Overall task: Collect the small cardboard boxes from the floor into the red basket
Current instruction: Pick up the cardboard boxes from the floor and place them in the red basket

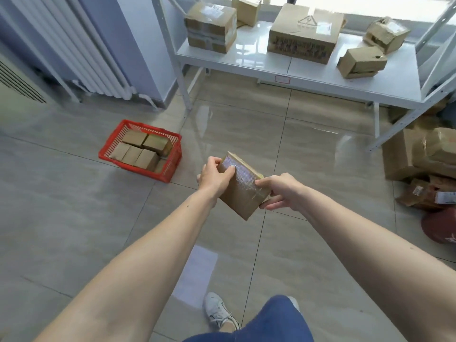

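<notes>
Several small cardboard boxes [142, 150] already sit packed side by side in the red basket [170, 166] on the floor at left. Right of it, the left hand [213, 177] and right hand [280, 191] both grasp a taped cardboard box [240, 190] in mid-air, fingers wrapped over opposite ends, likely steadying it for carrying across to the basket.

Hidden, cropped and unreadable parts

The box [240, 187] is partly covered by both hands [214, 178]. Right of it, a pile of boxes [424, 159] is cropped by the frame edge; beyond it, shelf-box [302, 33] print is unreadable.
</notes>
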